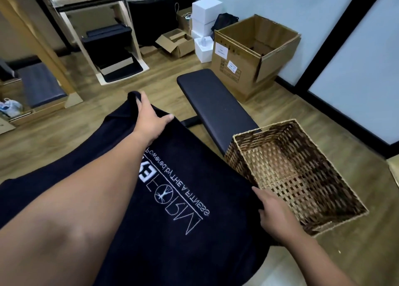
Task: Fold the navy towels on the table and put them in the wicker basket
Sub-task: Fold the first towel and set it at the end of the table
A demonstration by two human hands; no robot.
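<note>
Wood-look floor (pixel 112 99) fills the room, with light wall panels in dark frames on the right. Far right: large open cardboard box (pixel 254 54); left of it, white boxes (pixel 205 15) and a small open carton (pixel 176 42). Far left: pale wooden shelving (pixel 121 48) holding dark pads. Black padded worktop (pixel 216 104) runs from centre toward the near side. Wicker basket (pixel 302 173) sits at the worktop's near right, holding nothing visible; whether it rests on the worktop edge or on the floor cannot be told. Navy towel (pixel 172 231) spread across near centre, white embroidered lettering facing up, its right edge just beside the basket's left wall. Left hand (pixel 149 119) at the towel's far edge, fingers curled over a raised fold, thumb on top of the cloth. Right hand (pixel 274 214) at the towel's near right edge, fingers tucked under the cloth, thumb on top, clamped on it.
</note>
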